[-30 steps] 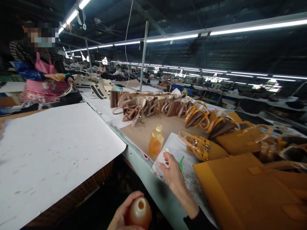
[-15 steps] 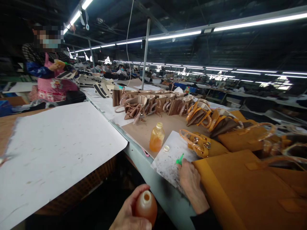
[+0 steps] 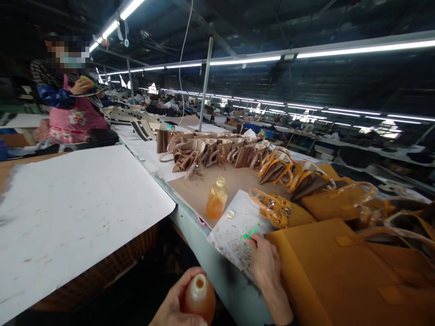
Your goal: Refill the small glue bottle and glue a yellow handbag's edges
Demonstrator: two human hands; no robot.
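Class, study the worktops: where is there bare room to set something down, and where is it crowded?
Widest: the spotted white sheet, bordered on its right by the grey table edge. Smaller: the brown paper between the standing bottle and the brown bags. Crowded: the right side, where mustard bags bunch together beside the right hand.

The bare right hand (image 3: pixel 267 262) has a black sleeve (image 3: pixel 291 323).

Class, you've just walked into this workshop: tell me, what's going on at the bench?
The left hand holds an open bottle of orange liquid, and the right hand's fingers are at a small green nozzle over the stained paper. A loose cap lies near a second bottle, with bags alongside.
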